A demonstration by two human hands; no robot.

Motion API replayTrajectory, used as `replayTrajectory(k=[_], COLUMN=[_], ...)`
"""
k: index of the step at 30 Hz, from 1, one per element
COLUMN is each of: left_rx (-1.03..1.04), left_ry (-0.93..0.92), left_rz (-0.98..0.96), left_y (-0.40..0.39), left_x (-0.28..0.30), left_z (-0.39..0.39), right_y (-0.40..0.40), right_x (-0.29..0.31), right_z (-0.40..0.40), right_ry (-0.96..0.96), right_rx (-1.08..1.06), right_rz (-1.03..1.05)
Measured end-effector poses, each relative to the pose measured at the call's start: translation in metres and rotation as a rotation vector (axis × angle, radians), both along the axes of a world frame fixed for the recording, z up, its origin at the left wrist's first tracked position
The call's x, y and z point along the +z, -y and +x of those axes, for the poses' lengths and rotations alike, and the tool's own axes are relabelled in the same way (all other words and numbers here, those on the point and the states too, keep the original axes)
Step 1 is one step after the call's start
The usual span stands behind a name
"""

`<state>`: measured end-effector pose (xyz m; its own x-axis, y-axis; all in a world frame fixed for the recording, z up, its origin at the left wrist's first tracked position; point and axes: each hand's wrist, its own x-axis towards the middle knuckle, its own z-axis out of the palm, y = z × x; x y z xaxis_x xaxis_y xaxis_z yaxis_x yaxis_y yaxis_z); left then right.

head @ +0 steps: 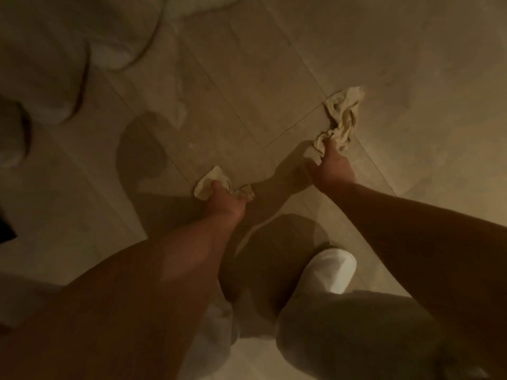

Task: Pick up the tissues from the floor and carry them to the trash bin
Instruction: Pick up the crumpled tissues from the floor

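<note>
Both my arms reach down toward a dim tiled floor (247,78). My left hand (225,201) is closed around a small crumpled tissue (204,185), whose ends stick out on both sides of the fist. My right hand (332,163) grips a larger crumpled tissue (343,116) at its near end; the rest of it trails away over the tiles. Whether the tissues still touch the floor I cannot tell. No trash bin is in view.
White bedding or cloth (55,64) bulges in at the upper left. A pale streak, perhaps another tissue (178,105), lies on the tiles beyond my left hand. My foot in a white sock or slipper (329,270) and my bent knee (356,338) sit below my arms.
</note>
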<state>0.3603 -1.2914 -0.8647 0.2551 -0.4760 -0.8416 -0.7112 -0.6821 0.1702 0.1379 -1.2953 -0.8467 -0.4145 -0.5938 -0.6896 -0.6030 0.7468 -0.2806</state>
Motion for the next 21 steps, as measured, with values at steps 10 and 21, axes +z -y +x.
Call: replayTrajectory(k=[10,21], left_rx=[-0.067,-0.195], left_ry=[0.090,0.079], left_rz=[-0.125,-0.072], left_y=[-0.002,0.009], left_x=[-0.050,-0.040], left_z=[0.008,0.008], right_y=[0.025,0.007], right_x=[-0.058,-0.043], right_z=[-0.011,-0.008], right_ry=[-0.160,0.091], right_rx=[0.096,0.240], right_rz=[-0.057,0.061])
